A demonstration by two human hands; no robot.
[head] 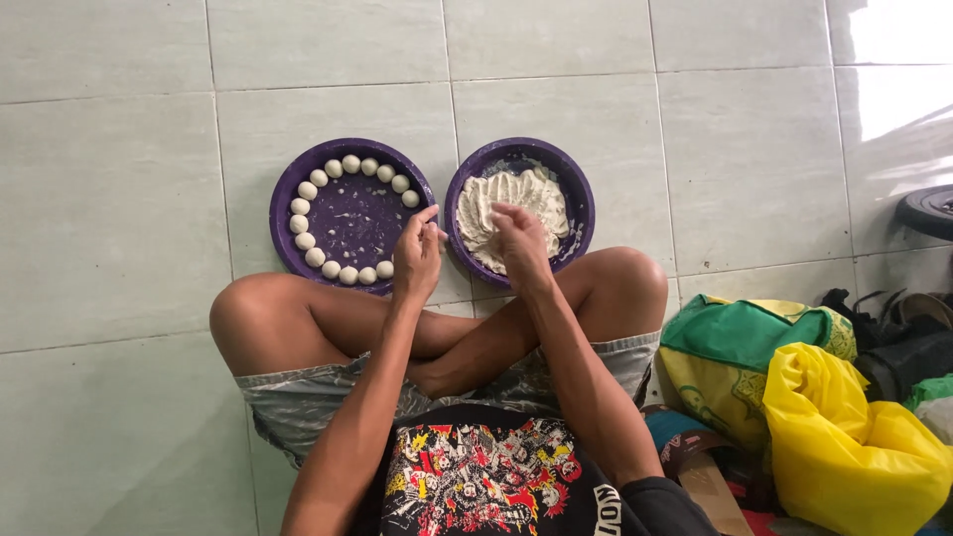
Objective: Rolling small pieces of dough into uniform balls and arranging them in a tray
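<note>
Between the two purple basins on the tiled floor, the person's hands work close to each other. The left hand (418,253) is raised at the near right rim of the left basin (288,189), its fingers curled together around what seems to be a small piece of dough; the piece itself is mostly hidden, so it cannot be told for certain. The right hand (519,238) reaches into the right basin (581,194), fingers bent down and pressed into the pale dough mass (496,194), pinching at its near edge.

That dough fills most of the right basin, white and ridged with finger marks. The left basin holds a ring of small white dough balls (306,191) set along its inner wall, each just beside the next, with a gap in the ring on the right side near the left hand; the middle of that basin is bare. The two basins stand side by side, almost touching.

The person sits cross-legged on the pale green floor tiles (119,199), knees spread just below the basins, wearing grey shorts and a black printed shirt. To the right lie a green and yellow cloth bag (735,347) and a yellow plastic bag (844,437), well apart from the basins.
</note>
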